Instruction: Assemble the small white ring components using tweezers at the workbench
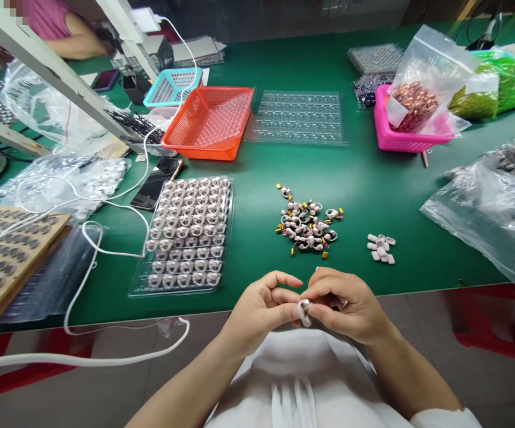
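Note:
Just over the front edge of the table, my left hand (268, 306) and my right hand (350, 304) pinch a small beige earbud-like part (304, 314) with a shiny face between their fingertips. Beyond my hands lies a loose pile of similar looped parts (308, 224), with yellow tabs sticking out. Several small pale caps (381, 248) lie to the right of the pile. To the left, a clear plastic tray (186, 241) holds rows of beige looped parts.
An orange basket (234, 153), an unfilled clear tray (299, 117) and a pink basket (411, 142) with a bag of coppery parts stand farther back. A phone (157, 183) and white cable (123, 254) lie left, near a wooden board (12, 255). Plastic bags (484, 214) sit right.

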Demonstrator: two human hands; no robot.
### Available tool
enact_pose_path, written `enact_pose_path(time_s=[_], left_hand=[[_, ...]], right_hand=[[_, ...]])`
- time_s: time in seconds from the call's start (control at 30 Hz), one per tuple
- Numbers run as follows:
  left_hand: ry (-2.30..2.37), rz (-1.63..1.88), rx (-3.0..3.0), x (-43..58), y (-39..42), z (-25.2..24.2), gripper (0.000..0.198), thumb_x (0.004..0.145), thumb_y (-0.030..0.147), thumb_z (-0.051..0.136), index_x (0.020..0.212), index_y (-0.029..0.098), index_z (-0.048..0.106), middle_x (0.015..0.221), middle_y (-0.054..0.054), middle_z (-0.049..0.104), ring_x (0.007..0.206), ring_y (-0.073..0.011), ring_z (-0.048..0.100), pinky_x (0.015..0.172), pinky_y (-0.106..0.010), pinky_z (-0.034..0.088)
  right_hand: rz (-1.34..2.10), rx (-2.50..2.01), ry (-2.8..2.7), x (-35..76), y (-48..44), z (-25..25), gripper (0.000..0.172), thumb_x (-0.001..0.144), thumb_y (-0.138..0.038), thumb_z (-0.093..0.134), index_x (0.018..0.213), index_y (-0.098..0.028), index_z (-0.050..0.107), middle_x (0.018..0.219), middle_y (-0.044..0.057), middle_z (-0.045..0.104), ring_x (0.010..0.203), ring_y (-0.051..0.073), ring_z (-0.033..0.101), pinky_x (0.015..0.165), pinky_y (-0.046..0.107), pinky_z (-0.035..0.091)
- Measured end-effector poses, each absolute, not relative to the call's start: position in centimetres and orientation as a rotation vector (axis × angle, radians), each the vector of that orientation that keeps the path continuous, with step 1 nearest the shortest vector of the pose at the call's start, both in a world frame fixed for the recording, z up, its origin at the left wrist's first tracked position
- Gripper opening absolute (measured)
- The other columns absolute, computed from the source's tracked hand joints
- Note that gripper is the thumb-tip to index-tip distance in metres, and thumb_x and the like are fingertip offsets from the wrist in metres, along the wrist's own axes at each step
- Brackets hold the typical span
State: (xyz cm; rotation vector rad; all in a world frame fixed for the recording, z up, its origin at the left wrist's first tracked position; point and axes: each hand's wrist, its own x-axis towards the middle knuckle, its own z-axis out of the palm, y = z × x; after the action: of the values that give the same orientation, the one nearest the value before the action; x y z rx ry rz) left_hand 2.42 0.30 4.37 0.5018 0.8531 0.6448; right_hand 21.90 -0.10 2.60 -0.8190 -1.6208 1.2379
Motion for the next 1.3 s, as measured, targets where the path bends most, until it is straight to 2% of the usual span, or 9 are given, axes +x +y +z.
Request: enact_pose_path(time_s=[0.13,0.3,0.5,0.7,0.8,0.9,1.03,1.1,1.3], left_hand=[[0.864,0.617,0.498,2.2,0.4,4.5,0.042,0.066,0.025,0.092,0.094,0.013,0.063,0.068,-0.003,0.075,0.06,-0.0139,0.067,0.061,-0.024,0.051],[0.851,0.495,0.57,1.4,0.9,4.7,0.046,0.066,0.023,0.091,0.1,0.013,0.062,0.069,-0.004,0.075,0.058,-0.0142,0.067,0.055,-0.022,0.05],[0.814,0.363,0.595,1.0,1.8,4.9,0.048,0.066,0.02,0.089,0.103,0.013,0.059,0.067,-0.004,0.075,0.056,-0.0151,0.068,0.058,-0.025,0.054],[0.861,0.423,0.575,1.7,1.4,4.8,0.05,0.063,0.024,0.091,0.102,0.014,0.06,0.067,-0.002,0.073,0.056,-0.0168,0.068,0.057,-0.027,0.054],[0.857,0.547,0.64,1.9,0.7,4.7,0.056,0.06,0.022,0.094,0.106,0.016,0.062,0.08,-0.004,0.073,0.069,-0.0178,0.069,0.066,-0.029,0.055],[0.862,0.766,0.952,2.0,0.1,4.4,0.064,0.056,0.02,0.096,0.114,0.022,0.07,0.103,-0.007,0.071,0.094,-0.022,0.068,0.084,-0.032,0.055],[0.819,0.897,1.354,2.3,-0.1,3.9,0.072,0.059,0.022,0.095,0.126,0.033,0.069,0.135,-0.009,0.064,0.128,-0.0302,0.056,0.11,-0.042,0.042],[0.781,0.906,1.42,2.5,-0.2,3.7,0.074,0.064,0.019,0.092,0.13,0.036,0.065,0.137,-0.008,0.064,0.13,-0.0301,0.056,0.113,-0.044,0.041],[0.751,0.957,1.425,3.1,-0.7,3.8,0.066,0.074,0.012,0.084,0.132,0.035,0.063,0.133,-0.006,0.068,0.125,-0.0273,0.062,0.109,-0.039,0.047]], right_hand=[[1.158,-0.824,-1.612,21.5,-0.4,2.3,0.008,0.087,-0.015,0.066,0.093,-0.016,0.072,0.075,0.004,0.065,0.063,0.013,0.056,0.05,0.022,0.043],[1.224,-0.794,-1.806,22.1,-0.1,2.4,0.008,0.089,-0.018,0.064,0.094,-0.017,0.071,0.077,0.003,0.064,0.063,0.012,0.054,0.051,0.02,0.042],[1.221,-0.751,-2.056,22.5,0.4,3.4,0.018,0.088,-0.013,0.058,0.101,-0.018,0.069,0.081,0.001,0.062,0.063,0.012,0.053,0.056,0.022,0.043],[1.151,-0.722,-1.979,22.3,0.2,3.2,0.014,0.097,-0.022,0.057,0.104,-0.018,0.068,0.081,0.004,0.065,0.067,0.014,0.056,0.06,0.024,0.046],[1.12,-0.752,-1.833,22.2,-0.1,2.5,0.017,0.096,-0.025,0.062,0.111,-0.02,0.069,0.085,0.005,0.068,0.071,0.015,0.059,0.063,0.025,0.048],[1.118,-0.785,-1.7,21.9,-0.6,2.1,0.02,0.094,-0.029,0.068,0.113,-0.021,0.07,0.087,0.005,0.068,0.07,0.014,0.061,0.061,0.024,0.05],[1.051,-0.81,-1.601,21.1,-1.2,1.8,0.016,0.093,-0.033,0.068,0.104,-0.021,0.071,0.09,0.006,0.071,0.075,0.017,0.067,0.066,0.026,0.055],[1.005,-0.812,-1.573,20.7,-1.4,1.7,0.016,0.094,-0.034,0.066,0.101,-0.021,0.07,0.088,0.006,0.071,0.074,0.018,0.068,0.067,0.028,0.056],[0.83,-0.838,-1.59,20.1,-1.8,1.7,0.007,0.093,-0.026,0.063,0.095,-0.021,0.068,0.072,0.003,0.068,0.066,0.019,0.067,0.065,0.029,0.058]])
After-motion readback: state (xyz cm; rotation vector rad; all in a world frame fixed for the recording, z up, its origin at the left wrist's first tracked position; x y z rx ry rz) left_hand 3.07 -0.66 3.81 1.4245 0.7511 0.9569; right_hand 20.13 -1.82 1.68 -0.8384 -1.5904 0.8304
